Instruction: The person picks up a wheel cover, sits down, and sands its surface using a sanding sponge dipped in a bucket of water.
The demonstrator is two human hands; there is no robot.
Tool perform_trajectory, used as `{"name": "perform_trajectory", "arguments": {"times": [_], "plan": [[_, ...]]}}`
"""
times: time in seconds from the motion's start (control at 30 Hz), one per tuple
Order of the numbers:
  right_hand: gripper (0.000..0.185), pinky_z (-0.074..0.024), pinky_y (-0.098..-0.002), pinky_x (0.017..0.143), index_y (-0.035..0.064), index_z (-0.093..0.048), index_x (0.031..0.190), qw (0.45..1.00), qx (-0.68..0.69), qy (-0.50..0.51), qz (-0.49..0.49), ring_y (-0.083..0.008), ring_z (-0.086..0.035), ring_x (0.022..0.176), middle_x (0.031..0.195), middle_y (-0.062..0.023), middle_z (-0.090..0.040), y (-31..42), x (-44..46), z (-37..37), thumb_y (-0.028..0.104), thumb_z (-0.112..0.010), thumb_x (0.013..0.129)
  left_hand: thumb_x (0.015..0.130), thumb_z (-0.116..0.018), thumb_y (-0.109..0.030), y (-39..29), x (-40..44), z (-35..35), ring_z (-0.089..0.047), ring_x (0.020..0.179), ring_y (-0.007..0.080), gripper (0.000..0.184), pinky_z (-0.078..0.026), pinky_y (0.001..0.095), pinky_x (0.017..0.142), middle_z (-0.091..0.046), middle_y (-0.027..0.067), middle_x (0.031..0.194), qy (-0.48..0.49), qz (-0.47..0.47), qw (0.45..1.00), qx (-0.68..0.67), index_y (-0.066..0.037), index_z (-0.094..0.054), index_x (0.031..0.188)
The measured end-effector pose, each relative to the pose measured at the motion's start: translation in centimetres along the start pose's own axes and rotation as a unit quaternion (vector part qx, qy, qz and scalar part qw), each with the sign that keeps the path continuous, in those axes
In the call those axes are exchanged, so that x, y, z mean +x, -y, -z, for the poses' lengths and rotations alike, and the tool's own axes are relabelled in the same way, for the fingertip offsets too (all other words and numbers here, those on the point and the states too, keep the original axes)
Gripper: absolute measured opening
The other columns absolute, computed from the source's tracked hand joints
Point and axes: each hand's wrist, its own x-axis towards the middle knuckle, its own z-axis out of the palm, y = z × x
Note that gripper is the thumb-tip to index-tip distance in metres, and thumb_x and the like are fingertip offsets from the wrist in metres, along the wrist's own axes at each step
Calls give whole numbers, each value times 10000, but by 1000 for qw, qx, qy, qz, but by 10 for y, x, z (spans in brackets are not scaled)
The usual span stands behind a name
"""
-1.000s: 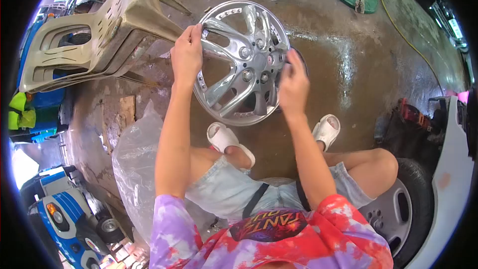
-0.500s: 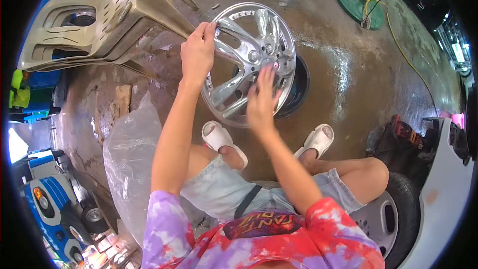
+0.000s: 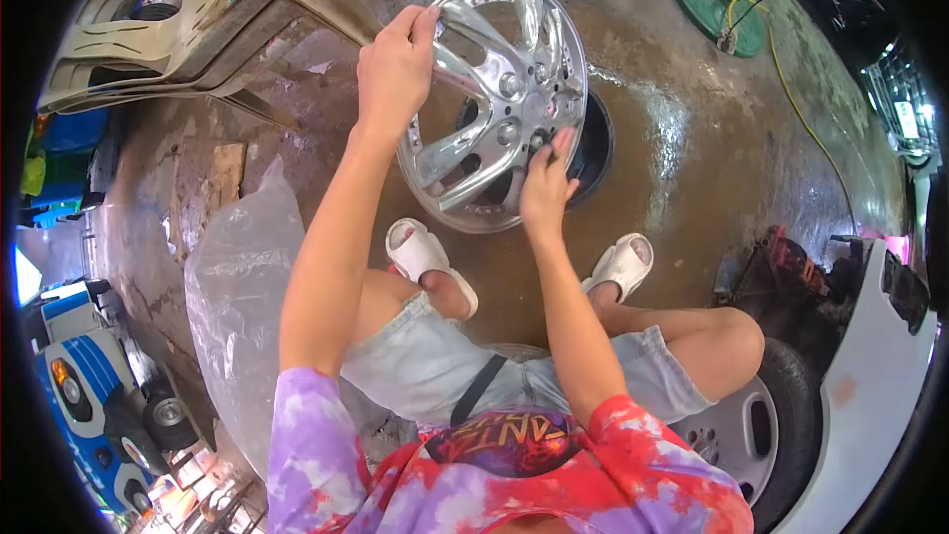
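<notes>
A shiny chrome car wheel rim (image 3: 534,99) stands tilted in front of me over the wet floor. My left hand (image 3: 397,74) is closed around its upper left edge. My right hand (image 3: 549,188) rests against the lower right of the rim's face, near the hub. Its fingers are extended and slightly bent, and I see nothing held in them. Behind the rim, a dark round object (image 3: 599,153) is partly hidden.
Stacked beige plastic chairs (image 3: 227,20) stand at upper left. Clear plastic sheeting (image 3: 242,287) lies left of my legs. A tyred wheel (image 3: 791,435) and a pale panel (image 3: 870,366) are at right. Farther off are a green round base (image 3: 707,0) and a yellow cable (image 3: 806,129).
The rim and my left hand sit slightly higher in view. My right hand has slid a little down and right across the rim's face, its fingers now more bent.
</notes>
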Motion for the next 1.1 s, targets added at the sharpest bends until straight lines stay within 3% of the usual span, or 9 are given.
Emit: {"name": "perform_trajectory", "arguments": {"times": [0.17,0.27,0.3,0.37,0.5,0.7,0.87,1.0,1.1], "plan": [[609,15,-683,1191,97,-227,1637,984,1,34,173,-325,-101,1595,1727,-112,-143,56,-35,-19,363,-366,1107,1046,-478,-459,7,1,0,-641,938,490,411,-490,512,838,-705,206,898,9,10,1000,13,-95,-669,1052],[623,40,-645,1201,72,-234,1631,977,62,-7,202,-280,-105,1598,1727,-121,-143,-17,8,-19,384,-360,1107,1047,-476,-458,8,3,0,-644,932,489,409,-491,513,842,-709,206,909,2,8,1000,8,-100,-674,1062],[613,13,-633,1212,69,-250,1627,1000,0,10,17,-283,-92,1599,1723,-137,-148,8,9,1,384,-348,1110,1047,-474,-458,9,2,-1,-645,930,489,410,-491,513,843,-710,206,913,-4,12,1000,7,-101,-675,1064],[613,1,-632,1213,66,-231,1631,999,3,33,15,-313,-74,1598,1722,-146,-138,24,13,12,379,-327,1113,1043,-472,-473,9,1,-1,-650,954,478,422,-493,514,851,-715,201,927,-6,-4,1000,6,-110,-683,1080],[665,20,-662,1195,63,-215,1637,974,-37,29,223,-331,-65,1601,1723,-150,-143,11,-37,-15,191,-464,1033,1042,-473,-477,11,1,-1,-651,976,477,421,-495,516,864,-721,190,939,-4,11,1000,11,-122,-689,1110],[639,46,-685,1180,68,-215,1638,979,-66,14,194,-342,-126,1590,1729,-121,-137,14,-22,-20,219,-443,1060,1040,-466,-484,6,-4,8,-628,1030,501,443,-488,524,896,-716,211,1017,-7,-6,999,-31,-105,-679,1129],[531,-217,-363,1243,-76,-351,1542,958,212,-111,160,-317,-318,1520,1607,-245,-375,46,-37,-5,244,-388,1121,1042,-460,-482,16,-4,-3,-628,1014,510,445,-487,544,891,-715,221,1014,-21,6,1000,-21,-101,-686,1083],[491,-291,-399,1218,-89,-408,1505,961,180,-126,168,-344,-412,1468,1578,-257,-416,47,-9,24,159,-437,1082,1040,-464,-505,10,1,-1,-627,1029,484,464,-493,482,875,-704,219,1031,18,22,1000,4,-112,-677,1167],[608,-221,-592,1206,54,-460,1528,924,-89,-7,372,-356,-349,1511,1606,-158,-425,62,-33,-7,126,-619,946,1040,-457,-501,5,-1,-2,-631,1016,495,457,-491,515,871,-710,221,1015,19,25,1000,3,-111,-682,1121]]}}
